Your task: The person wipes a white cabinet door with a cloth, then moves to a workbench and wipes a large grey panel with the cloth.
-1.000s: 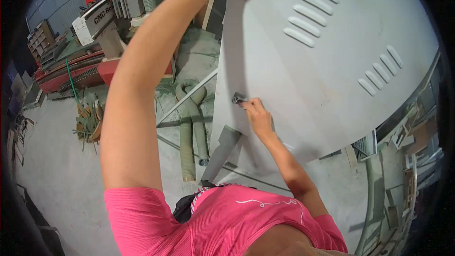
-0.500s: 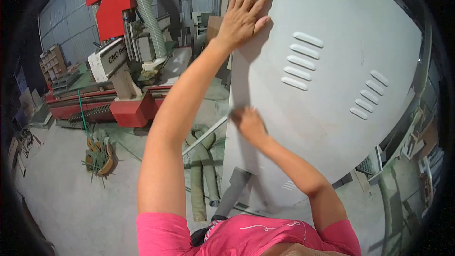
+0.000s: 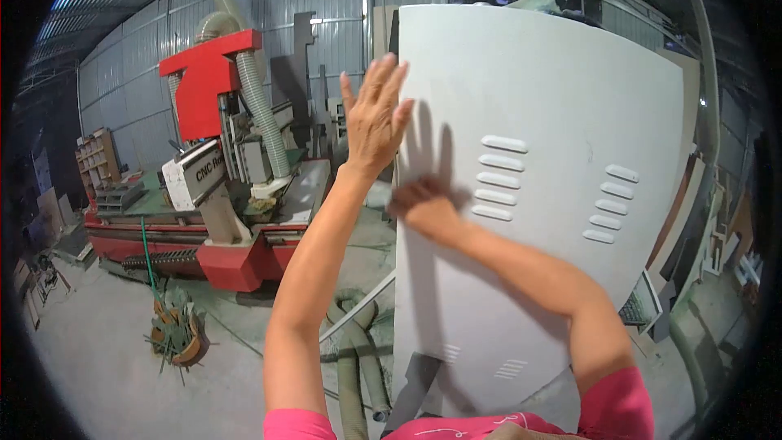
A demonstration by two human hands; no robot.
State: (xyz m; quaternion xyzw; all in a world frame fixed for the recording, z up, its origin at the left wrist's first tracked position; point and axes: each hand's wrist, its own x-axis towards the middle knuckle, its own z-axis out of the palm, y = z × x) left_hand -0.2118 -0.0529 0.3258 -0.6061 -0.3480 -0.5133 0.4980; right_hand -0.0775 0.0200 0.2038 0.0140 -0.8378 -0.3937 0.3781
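Observation:
A large light-grey cabinet panel (image 3: 554, 98) with rows of vent slots stands upright before me. My left hand (image 3: 375, 118) is raised at its upper left edge, fingers stretched and spread, holding nothing. Lower down, my right hand (image 3: 428, 208) is at the same edge, arm bent across the panel's front. Its fingers are smeared by motion, and I cannot tell whether they hold anything. Shadows of both hands fall on the panel. One group of vent slots (image 3: 498, 179) lies right of my right hand, another group (image 3: 611, 204) farther right.
A red and white CNC machine (image 3: 208, 98) stands at the left. Grey flexible hoses (image 3: 350, 375) lie on the floor beside the panel. A basket of green scraps (image 3: 175, 338) sits at the lower left. Boards (image 3: 676, 212) lean behind the panel's right side.
My view has tilted up, showing the panel's top edge and the roof. My left hand has come off the panel face to its edge. My right hand is still at the left edge, blurred.

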